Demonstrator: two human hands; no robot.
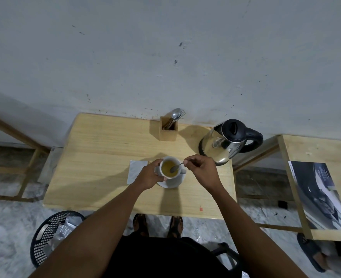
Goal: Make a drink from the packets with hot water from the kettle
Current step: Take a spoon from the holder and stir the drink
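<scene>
While left hand (150, 176) steadies cup (170, 158), right hand (200, 167) holds spoon (176, 166).

Up at the far edge of the bench (97, 157), against the wall, a wooden holder (168, 131) stands upright with spoons and a fork (176, 114) poking out. Down on the floor by the near left corner sits a black basket (49, 237). A second table (314, 151) stands off right, printed sheet (318, 195) lying flat on it.

We count one cup (169, 167), one saucer (173, 182), one kettle (223, 142), one napkin (135, 170), one basket (51, 237), two hands.
</scene>
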